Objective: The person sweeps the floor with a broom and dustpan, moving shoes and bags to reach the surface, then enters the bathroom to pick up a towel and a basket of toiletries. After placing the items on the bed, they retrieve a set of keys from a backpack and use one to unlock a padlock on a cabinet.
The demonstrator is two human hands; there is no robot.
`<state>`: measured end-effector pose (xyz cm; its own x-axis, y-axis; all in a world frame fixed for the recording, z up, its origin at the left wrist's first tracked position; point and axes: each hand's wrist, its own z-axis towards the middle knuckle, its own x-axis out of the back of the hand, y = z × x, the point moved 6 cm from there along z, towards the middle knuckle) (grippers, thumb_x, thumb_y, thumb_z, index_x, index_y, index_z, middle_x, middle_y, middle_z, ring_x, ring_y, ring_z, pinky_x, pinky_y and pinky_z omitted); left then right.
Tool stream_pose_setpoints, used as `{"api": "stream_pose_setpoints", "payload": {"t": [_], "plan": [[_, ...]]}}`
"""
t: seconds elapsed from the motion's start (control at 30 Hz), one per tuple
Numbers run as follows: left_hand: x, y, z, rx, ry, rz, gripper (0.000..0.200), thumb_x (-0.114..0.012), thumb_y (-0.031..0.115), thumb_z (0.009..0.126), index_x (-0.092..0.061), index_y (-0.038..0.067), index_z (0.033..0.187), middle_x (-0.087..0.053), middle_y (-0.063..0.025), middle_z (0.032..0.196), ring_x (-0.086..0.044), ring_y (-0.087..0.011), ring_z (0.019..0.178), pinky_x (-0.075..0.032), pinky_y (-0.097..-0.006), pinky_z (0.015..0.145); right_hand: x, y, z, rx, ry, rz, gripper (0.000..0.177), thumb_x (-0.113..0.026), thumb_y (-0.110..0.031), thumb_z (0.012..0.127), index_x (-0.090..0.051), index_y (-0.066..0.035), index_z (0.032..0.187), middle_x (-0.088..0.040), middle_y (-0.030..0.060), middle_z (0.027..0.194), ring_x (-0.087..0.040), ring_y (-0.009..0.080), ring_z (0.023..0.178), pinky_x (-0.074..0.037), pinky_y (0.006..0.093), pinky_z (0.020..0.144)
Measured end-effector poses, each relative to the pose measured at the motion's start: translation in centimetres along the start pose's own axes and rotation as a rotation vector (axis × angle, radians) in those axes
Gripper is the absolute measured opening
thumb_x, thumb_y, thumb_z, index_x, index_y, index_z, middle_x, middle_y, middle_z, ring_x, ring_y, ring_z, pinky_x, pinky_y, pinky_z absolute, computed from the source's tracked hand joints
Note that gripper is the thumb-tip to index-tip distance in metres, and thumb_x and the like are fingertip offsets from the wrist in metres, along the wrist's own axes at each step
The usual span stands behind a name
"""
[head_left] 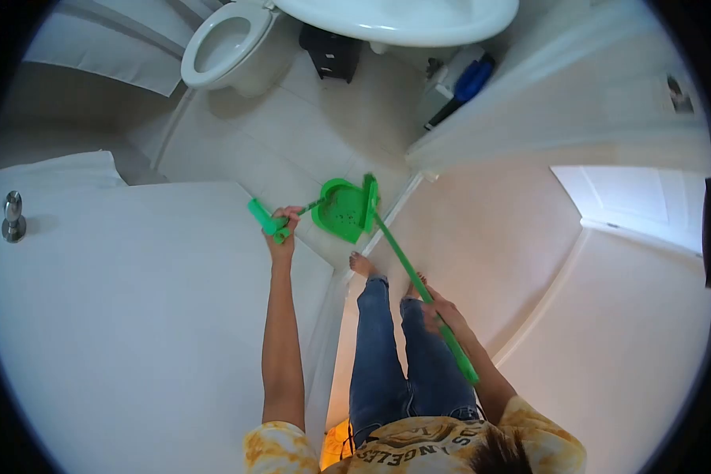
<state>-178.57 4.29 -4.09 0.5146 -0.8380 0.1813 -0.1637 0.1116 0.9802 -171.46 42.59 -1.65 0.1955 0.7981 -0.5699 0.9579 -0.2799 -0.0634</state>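
Observation:
My left hand point(284, 225) is closed around the green handle of a long-handled dustpan point(341, 212). The pan lies near the doorway threshold, with dark bits of dirt scattered in it. In my right hand point(444, 312) I grip the green stick of a broom point(407, 265), slanting from near my waist down to the floor. Its green head point(370, 201) is at the right edge of the pan, apparently touching it. My bare feet stand just behind the pan.
A white door point(150, 316) with a metal knob point(13, 217) fills the left. Beyond are a toilet point(233, 47), a black bin point(329, 54) and a sink point(403, 20). A blue and black object point(470, 83) leans at the right wall. A door frame strip point(395, 213) crosses the floor.

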Motion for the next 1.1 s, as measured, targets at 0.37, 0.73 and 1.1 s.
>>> {"api": "stream_pose_setpoints", "payload": {"t": [0.37, 0.73, 1.1], "plan": [[3.6, 3.2, -7.9, 0.157, 0.617, 0.094, 0.011, -0.052, -0.008, 0.073, -0.051, 0.003, 0.071, -0.059, -0.0149, 0.096, -0.053, -0.0230, 0.095, -0.042, -0.0333, 0.081, -2.6, -22.2, 19.6, 0.443, 0.312, -1.019, 0.064, -0.044, -0.002, 0.074, -0.023, -0.005, 0.134, -0.042, 0.0001, 0.052, -0.039, 0.0090, 0.037, -0.036, 0.0245, 0.034], [0.7, 3.2, -6.0, 0.273, 0.943, 0.073, 0.013, -0.049, -0.011, 0.072, -0.050, 0.002, 0.074, -0.058, -0.0174, 0.096, -0.054, -0.0246, 0.095, -0.041, -0.0335, 0.082, -12.7, -18.3, 11.3, 0.010, 0.075, -1.084, 0.060, -0.054, -0.006, 0.071, -0.036, -0.004, 0.128, -0.049, 0.0026, 0.052, -0.044, 0.0103, 0.037, -0.036, 0.0229, 0.035], [1.5, 2.0, -6.6, 0.393, 1.066, 0.031, 0.012, -0.050, -0.010, 0.072, -0.051, 0.002, 0.075, -0.058, -0.0161, 0.096, -0.054, -0.0233, 0.093, -0.040, -0.0331, 0.084, -3.8, -22.9, 39.1, 0.692, 0.490, -1.969, 0.065, -0.056, -0.012, 0.073, -0.027, -0.007, 0.131, -0.056, 0.0172, 0.070, -0.057, 0.0259, 0.057, -0.045, 0.0370, 0.047]]}}
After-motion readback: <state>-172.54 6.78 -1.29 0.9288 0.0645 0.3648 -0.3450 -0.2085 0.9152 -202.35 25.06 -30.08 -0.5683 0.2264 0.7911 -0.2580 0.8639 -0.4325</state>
